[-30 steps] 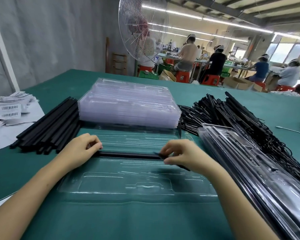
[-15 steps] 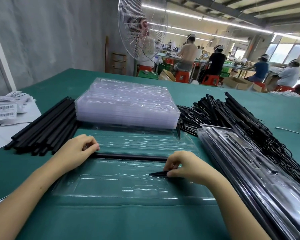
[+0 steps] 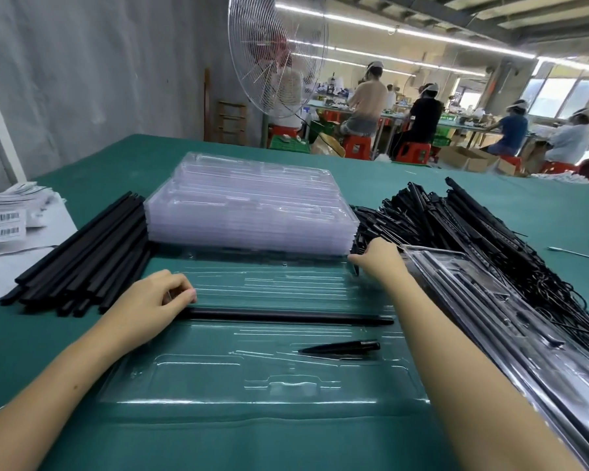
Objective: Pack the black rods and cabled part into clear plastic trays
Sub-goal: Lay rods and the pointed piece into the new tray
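Note:
An open clear plastic tray (image 3: 198, 375) lies flat on the green table in front of me. A long black rod (image 3: 286, 316) sits across its middle channel. My left hand (image 3: 157, 300) curls over the rod's left end. A short tapered black piece (image 3: 340, 348) lies free in the tray's lower right. My right hand (image 3: 376, 261) is at the tray's far right corner, its fingertips closed on a thin black part (image 3: 355, 248) at the edge of the pile of black cabled parts (image 3: 463, 226).
A stack of empty clear trays (image 3: 252, 209) stands just behind the open tray. Loose black rods (image 3: 82, 256) lie to the left, with barcode labels (image 3: 4, 222) beyond them. Filled trays (image 3: 510, 328) lean along the right. Seated workers and a fan are in the background.
My right hand let go of the short tapered piece, which stays in the tray, and moved up and right to the pile of cabled parts. The left hand stays on the rod's end.

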Available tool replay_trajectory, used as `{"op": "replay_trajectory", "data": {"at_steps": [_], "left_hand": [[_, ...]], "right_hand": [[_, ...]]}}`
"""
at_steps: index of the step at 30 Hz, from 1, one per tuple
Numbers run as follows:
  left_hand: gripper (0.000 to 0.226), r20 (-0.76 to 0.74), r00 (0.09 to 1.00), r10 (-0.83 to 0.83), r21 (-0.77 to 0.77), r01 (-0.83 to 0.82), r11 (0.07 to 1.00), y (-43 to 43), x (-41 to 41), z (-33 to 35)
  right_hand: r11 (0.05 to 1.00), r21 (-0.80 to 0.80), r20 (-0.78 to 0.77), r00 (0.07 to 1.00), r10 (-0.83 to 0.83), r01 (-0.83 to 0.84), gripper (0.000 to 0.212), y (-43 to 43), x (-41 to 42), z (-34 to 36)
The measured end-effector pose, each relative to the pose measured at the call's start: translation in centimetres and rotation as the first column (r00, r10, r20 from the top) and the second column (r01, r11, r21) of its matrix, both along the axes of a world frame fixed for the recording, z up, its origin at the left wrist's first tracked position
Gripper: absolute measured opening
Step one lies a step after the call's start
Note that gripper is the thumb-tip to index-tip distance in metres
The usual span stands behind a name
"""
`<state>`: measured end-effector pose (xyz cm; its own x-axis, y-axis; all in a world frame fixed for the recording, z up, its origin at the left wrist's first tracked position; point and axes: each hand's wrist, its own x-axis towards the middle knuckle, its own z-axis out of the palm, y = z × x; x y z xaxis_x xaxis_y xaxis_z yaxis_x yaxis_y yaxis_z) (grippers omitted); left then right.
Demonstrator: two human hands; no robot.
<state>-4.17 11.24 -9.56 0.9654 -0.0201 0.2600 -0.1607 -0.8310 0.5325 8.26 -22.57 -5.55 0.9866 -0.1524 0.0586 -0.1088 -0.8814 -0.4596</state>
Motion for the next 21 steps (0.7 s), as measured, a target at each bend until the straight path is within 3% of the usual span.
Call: {"op": "replay_trajectory", "data": {"at_steps": [7, 11, 14, 17, 19, 21], "left_hand": [[0.019, 0.007, 1.000, -0.002, 0.007, 0.002, 1.000, 0.4, 0.3, 0.3], [0.020, -0.005, 1.000, -0.017, -0.003, 0.016, 1.000, 0.6, 0.1, 0.1], [0.017, 0.013, 1.000, -0.017, -0.009, 0.017, 1.000, 0.5, 0.2, -0.2], [0.011, 0.014, 1.000, 0.006, -0.054, -0.005, 0.999, 0.4, 0.2, -0.4], [0.012, 0.018, 1.000, 0.005, -0.044, -0.004, 0.999, 0.5, 0.3, -0.5], [0.017, 0.028, 1.000, -0.008, 0.002, 0.008, 1.000, 0.7, 0.3, -0.4]], "right_hand": [[0.998, -0.059, -0.109, 0.994, 0.010, -0.016, 0.024, 2.0, 2.7, 1.1], [0.990, -0.130, -0.145, 0.987, -0.068, 0.049, 0.020, 0.6, 2.9, 2.5], [0.989, -0.010, -0.042, 0.988, -0.150, 0.150, 0.019, -1.3, 3.8, 4.0], [0.979, 0.053, 0.162, 0.966, -0.203, 0.197, 0.036, -3.3, 4.7, 5.3], [0.979, 0.046, 0.189, 0.961, -0.204, 0.199, 0.038, -4.2, 4.8, 6.0], [0.982, -0.055, 0.172, 0.970, -0.171, 0.183, 0.026, -4.2, 4.8, 6.3]]}}
